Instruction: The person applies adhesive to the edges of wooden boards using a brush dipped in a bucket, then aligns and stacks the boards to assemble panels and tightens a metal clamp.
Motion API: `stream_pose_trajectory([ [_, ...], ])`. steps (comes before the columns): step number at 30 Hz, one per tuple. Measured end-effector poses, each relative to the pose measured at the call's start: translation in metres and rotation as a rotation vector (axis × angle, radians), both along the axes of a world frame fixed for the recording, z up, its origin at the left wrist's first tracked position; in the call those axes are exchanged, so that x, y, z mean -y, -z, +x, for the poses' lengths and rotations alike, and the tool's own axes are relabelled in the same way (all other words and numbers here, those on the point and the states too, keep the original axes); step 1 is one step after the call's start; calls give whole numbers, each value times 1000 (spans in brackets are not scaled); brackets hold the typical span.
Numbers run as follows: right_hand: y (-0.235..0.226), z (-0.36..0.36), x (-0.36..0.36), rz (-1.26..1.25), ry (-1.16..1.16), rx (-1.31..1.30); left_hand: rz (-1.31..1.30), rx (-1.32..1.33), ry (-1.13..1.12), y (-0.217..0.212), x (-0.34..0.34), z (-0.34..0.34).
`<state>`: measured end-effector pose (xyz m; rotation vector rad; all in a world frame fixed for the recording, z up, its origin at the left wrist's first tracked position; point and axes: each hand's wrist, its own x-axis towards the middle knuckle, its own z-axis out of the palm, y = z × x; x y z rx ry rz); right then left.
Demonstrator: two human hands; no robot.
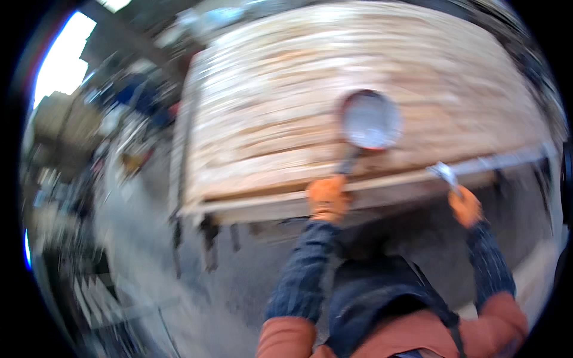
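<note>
Surface: a broad wooden table [370, 53] fills the upper centre and upper right of the frame, its top made of pale planks running crosswise, worn and streaked. Its near edge is a lighter rail curving across the middle of the frame, with dark legs showing below at centre left.

Pan: a round shallow pan [370, 120] with a grey-white inside and dark rim sits over the planks, right of centre, close to the table's near edge. Its dark handle points down toward the person.

Left hand: the left hand [327, 198], at the centre of the frame on the table's edge, is closed around the end of the pan handle.

Right hand: the right hand [465, 207], centre right and well apart from the other, is closed on a small pale scraper-like tool [445, 173] that rises to the rail; blur hides its exact kind.

Person: dark blue patterned sleeves over rust-coloured cloth enter from the lower edge.

Room: a grey concrete floor [149, 250] spreads lower left. Upper left, a bright opening [62, 56] lets in daylight beside blurred workshop clutter.
</note>
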<state>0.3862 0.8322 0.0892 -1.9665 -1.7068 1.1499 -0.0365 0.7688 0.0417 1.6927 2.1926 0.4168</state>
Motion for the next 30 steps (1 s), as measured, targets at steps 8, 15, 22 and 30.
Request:
stream_pose_trajectory([
  [8, 33, -90, 20, 322, 6, 216, 155, -99, -40, 8, 18, -41],
  [15, 32, -115, 48, 379, -341, 423, 234, -110, 12, 2, 15, -34],
  [22, -27, -95, -19, 318, -68, 283, 243, -78, -6, 1, 15, -33],
  [30, -29, -102, -45, 110, -235, 351, 250, -86, 18, 3, 14, -35],
])
